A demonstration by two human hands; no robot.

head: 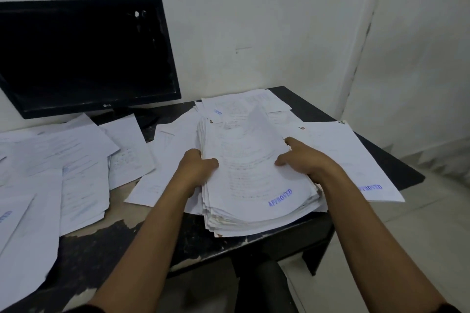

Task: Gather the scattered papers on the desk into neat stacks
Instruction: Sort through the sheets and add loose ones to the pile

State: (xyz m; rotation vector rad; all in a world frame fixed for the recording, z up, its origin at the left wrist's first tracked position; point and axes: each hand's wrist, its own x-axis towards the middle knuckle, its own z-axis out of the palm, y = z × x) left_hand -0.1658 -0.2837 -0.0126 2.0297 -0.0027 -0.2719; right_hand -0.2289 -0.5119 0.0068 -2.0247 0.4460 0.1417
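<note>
White plaster wall (254, 20) fills upper frame, scuffed w/ dark marks near top centre. At right a corner edge w/ chipped paint runs down, then a second wall face. Pale tiled floor (407, 236) lower right, dim even light. Dark desk (381, 160) w/ worn, peeling top surface spans centre to left. Black monitor (84, 53), screen off, upper left against wall. Black chair seat (264, 284) at bottom centre, under desk edge.

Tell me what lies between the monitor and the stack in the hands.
In the head view, loose sheets on the dark desk lie between the monitor and the stack.
</note>
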